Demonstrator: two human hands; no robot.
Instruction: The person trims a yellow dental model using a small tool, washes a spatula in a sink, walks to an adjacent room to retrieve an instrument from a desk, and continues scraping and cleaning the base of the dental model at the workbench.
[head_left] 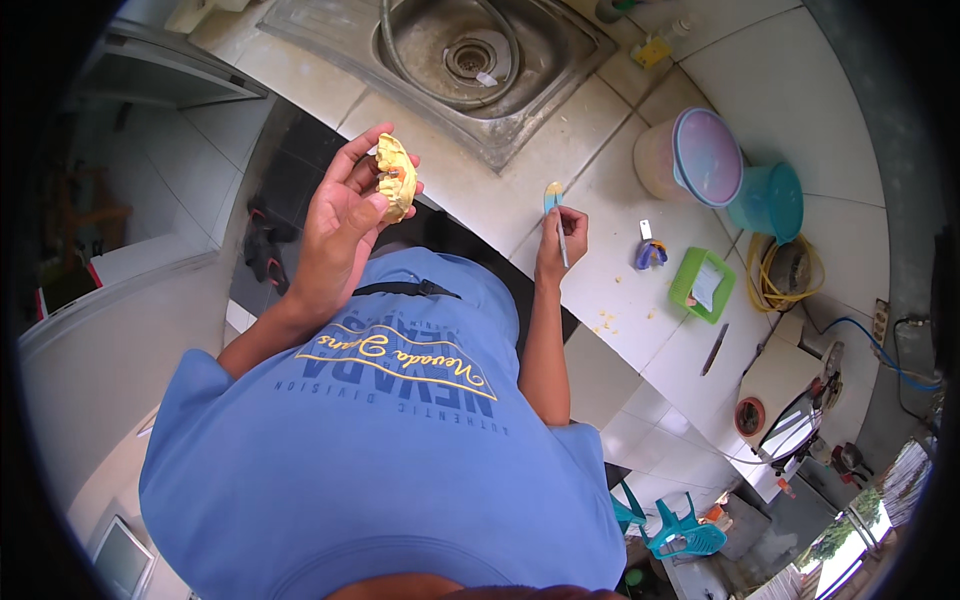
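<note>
My left hand [338, 232] is raised in front of the counter, its fingers and thumb wrapped around a yellow dental cast [402, 182]. A small orange-brown patch shows at the middle of the cast's ridged edge. At the counter's front edge, my right hand [560, 240] pinches a thin tool with a pale blue, flat part [553, 198] and a yellowish tip. Its silvery shaft points down below the fingers; its exact kind I cannot make out. Farther right on the tiles lies a purple-blue piece with a white handle [650, 250], like a dental impression tray.
A metal sink [535, 115] with a hose is set in the tiled counter. To the right stand a lidded tub [665, 160], a teal container [770, 205], a green basket [688, 275] and a coiled yellow hose [765, 295]. A knife [715, 350] and yellow crumbs [607, 322] lie nearby.
</note>
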